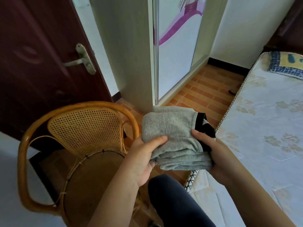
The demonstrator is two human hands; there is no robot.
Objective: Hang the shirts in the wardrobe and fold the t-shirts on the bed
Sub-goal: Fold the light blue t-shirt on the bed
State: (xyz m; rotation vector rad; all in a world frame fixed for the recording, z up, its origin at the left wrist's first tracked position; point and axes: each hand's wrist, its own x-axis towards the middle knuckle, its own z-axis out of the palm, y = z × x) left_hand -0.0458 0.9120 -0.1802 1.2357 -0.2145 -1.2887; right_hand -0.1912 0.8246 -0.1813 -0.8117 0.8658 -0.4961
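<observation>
Right now both grips hold one folded grey t-shirt (170,128) in the air. The left grip (144,159) pinches its near left corner with the thumb flat on top, and the right grip (213,154) clasps the near right edge, thumb on the grey cloth, beside a black band with a white mark. The bundle is several layers thick and touches no surface. It hangs over the floor (205,94), between chair and bed.

Left of the left grip stands a cane chair (85,128) with a bent rattan frame, a woven back and a round dark seat. Beyond it is a dark red door (32,66) with a worn metal handle (85,59). Straight beyond the t-shirt rises the wardrobe (129,51) — a pale side panel and a sliding front with a purple windmill picture. The floor is orange-brown tile in a brick pattern, and a small dark scrap (231,92) lies by the bed's edge. Right of the right grip runs the bed (262,122) — a pale flowered mattress with a blue-and-yellow pillow (285,64) at the far end. Below the grips a knee (172,197) in dark cloth shows.
</observation>
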